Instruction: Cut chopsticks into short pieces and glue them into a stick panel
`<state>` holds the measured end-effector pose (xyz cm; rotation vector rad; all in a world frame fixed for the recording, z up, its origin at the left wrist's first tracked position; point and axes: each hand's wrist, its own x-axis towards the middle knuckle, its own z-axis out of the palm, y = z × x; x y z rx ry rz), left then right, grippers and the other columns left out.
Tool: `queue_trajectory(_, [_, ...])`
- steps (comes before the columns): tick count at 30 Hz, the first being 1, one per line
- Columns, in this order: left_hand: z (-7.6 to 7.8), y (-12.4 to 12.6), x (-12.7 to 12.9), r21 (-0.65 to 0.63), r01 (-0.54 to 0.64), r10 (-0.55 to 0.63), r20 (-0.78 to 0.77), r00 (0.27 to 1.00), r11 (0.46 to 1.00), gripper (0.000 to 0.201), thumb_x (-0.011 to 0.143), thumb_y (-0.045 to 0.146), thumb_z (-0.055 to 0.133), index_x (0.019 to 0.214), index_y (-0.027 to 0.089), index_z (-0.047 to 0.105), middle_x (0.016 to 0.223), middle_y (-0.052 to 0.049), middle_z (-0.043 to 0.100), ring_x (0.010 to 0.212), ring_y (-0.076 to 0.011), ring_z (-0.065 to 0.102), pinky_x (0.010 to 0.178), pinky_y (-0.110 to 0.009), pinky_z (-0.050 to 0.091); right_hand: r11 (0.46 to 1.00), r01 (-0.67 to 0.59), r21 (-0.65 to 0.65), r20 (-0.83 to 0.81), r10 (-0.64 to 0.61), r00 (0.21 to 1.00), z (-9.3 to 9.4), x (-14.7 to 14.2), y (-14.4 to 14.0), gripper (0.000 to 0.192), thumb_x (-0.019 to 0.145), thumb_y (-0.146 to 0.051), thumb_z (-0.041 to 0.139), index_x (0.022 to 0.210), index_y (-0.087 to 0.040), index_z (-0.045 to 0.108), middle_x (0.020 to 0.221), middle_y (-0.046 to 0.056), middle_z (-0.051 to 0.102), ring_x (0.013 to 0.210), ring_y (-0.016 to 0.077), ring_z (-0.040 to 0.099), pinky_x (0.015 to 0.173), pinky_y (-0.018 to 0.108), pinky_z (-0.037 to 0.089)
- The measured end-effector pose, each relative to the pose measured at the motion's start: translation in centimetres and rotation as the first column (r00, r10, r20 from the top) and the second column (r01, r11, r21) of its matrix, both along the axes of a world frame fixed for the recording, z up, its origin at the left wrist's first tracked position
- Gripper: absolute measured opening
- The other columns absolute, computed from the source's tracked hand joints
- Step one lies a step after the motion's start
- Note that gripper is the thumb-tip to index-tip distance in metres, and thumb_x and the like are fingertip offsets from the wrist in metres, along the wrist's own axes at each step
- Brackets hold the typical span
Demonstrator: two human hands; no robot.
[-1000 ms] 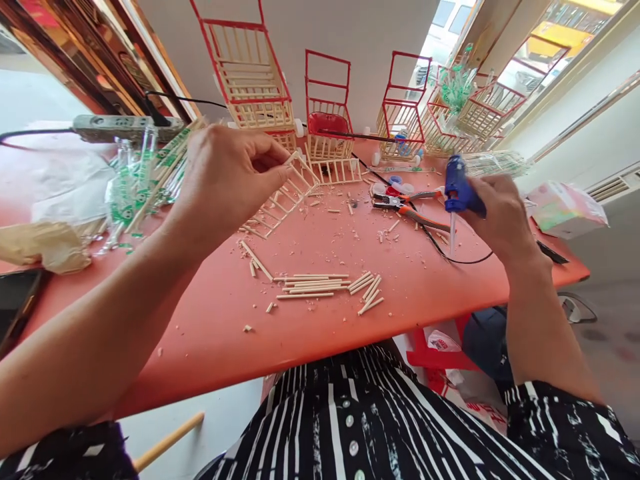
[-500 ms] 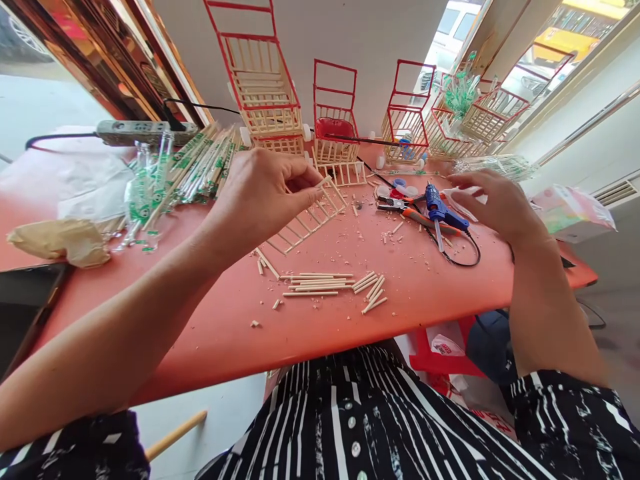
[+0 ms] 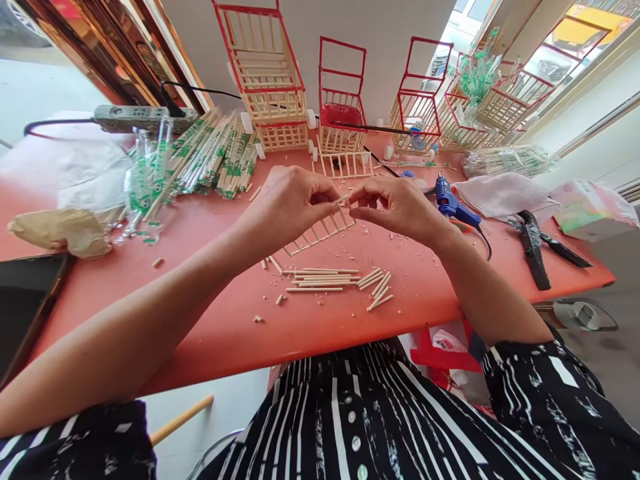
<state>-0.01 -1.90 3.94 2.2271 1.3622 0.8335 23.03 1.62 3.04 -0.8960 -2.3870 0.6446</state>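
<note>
Between thumb and fingers, my left hand (image 3: 295,200) pinches a ladder-like frame of thin wooden sticks (image 3: 320,235), tilted above the table. My right hand (image 3: 393,208) is closed at the frame's upper right corner, its thumb and forefinger pinched there and touching or nearly touching my left fingertips. Whether a small piece sits in that pinch is hidden. Below the frame, several cut sticks (image 3: 320,281) lie in a row, with shorter pieces (image 3: 375,283) just to their right. A blue glue gun (image 3: 450,200) rests right of my right hand.
Stick-built carts with red trim (image 3: 343,117) line the back. Wrapped stick bundles (image 3: 215,157) and a power strip (image 3: 145,119) lie at left. Black-handled cutters (image 3: 537,250), a pink cloth (image 3: 500,197) and a tissue pack (image 3: 595,210) are at right. Wood crumbs are scattered across the red table (image 3: 225,340).
My right hand has come in from the right, beyond the glue gun, to the frame's corner. My left hand still holds the frame, and the view has shifted slightly.
</note>
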Motion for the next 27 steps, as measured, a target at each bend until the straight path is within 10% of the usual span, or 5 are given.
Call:
queue_trajectory(10, [-2.2,0.7,1.1,0.004,0.004,-0.004,0.019,1.0,1.0,0.01,0.085,0.024,0.077,0.087,0.017,0.084,0.077,-0.006,0.079,0.07,-0.0191,0.067,0.072,-0.032,0.045,0.978,0.057,-0.199,-0.038,-0.065,0.997,-2.4,0.6,0.5,0.027,0.092,-0.041,0.073,0.091,-0.014,0.076,0.071,0.0,0.066,0.065,0.0108,0.052,0.067,0.028,0.038])
queue_trajectory(27, [-3.5,0.7,1.3,0.094,-0.01,0.012,-0.019,1.0,0.996,0.013,0.09,0.024,0.072,0.09,0.019,0.084,0.083,-0.006,0.08,0.077,-0.0214,0.071,0.078,-0.034,0.05,0.991,0.089,-0.102,-0.028,-0.093,0.995,-3.4,0.4,0.2,0.02,0.091,-0.032,0.067,0.081,-0.016,0.072,0.071,0.0,0.065,0.067,0.0119,0.05,0.069,0.029,0.036])
